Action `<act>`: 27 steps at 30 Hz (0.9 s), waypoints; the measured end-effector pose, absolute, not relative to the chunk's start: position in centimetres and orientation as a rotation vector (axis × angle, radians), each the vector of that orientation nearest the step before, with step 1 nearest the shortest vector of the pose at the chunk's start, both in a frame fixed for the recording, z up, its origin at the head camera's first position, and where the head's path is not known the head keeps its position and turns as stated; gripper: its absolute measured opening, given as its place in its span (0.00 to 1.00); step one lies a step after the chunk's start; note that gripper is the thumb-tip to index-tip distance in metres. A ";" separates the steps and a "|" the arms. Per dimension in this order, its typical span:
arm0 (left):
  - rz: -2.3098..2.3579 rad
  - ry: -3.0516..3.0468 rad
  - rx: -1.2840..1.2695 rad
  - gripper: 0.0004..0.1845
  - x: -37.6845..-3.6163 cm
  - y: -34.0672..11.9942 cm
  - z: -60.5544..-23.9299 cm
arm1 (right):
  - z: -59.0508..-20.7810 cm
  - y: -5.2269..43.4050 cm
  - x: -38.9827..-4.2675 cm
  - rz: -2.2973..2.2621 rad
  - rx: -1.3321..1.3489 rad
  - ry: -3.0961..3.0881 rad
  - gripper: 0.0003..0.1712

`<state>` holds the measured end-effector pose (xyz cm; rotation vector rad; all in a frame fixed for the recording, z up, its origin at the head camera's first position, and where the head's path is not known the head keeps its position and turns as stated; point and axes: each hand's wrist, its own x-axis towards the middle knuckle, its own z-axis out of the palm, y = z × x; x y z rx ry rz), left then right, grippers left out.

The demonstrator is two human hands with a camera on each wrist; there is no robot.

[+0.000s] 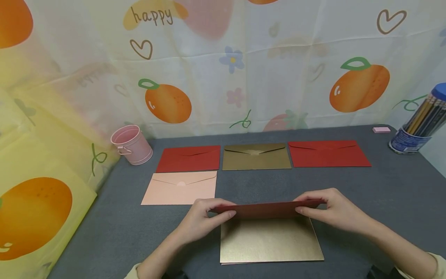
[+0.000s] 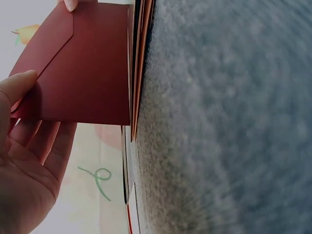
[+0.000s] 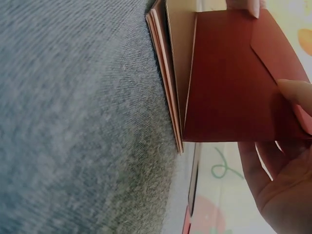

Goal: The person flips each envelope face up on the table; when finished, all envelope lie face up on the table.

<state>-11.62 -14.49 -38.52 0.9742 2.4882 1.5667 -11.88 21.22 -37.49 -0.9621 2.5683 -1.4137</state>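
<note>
Both hands hold a dark red envelope (image 1: 265,210) on edge, its flap side toward me. My left hand (image 1: 205,219) pinches its left end, thumb in front and fingers behind. At the other end my right hand (image 1: 336,211) grips it the same way. In the left wrist view the red envelope (image 2: 92,73) shows its slanted flap, with the left hand (image 2: 29,161) at its edge. The right wrist view has the right hand (image 3: 287,180) on the other end. Under the envelope's lower edge lies a gold envelope (image 1: 271,242), topping a small stack.
Behind lie a red envelope (image 1: 189,159), an olive-gold envelope (image 1: 256,159), another red envelope (image 1: 329,155) and a peach envelope (image 1: 182,190). A pink bucket (image 1: 134,145) stands at left. At right are a pencil container (image 1: 412,137) and a pink eraser (image 1: 381,130).
</note>
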 end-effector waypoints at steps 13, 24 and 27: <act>1.506 2.521 0.846 0.10 -12.3 -15.7 -38.7 | -37.9 21.9 -12.1 -1.327 -0.786 2.605 0.10; 1.466 2.490 0.748 0.02 -12.7 -16.7 -38.6 | -38.7 22.4 -12.6 -1.325 -0.805 2.589 0.13; 1.473 2.485 0.725 0.01 -12.9 -16.8 -38.6 | -38.7 22.4 -12.8 -1.330 -0.764 2.578 0.13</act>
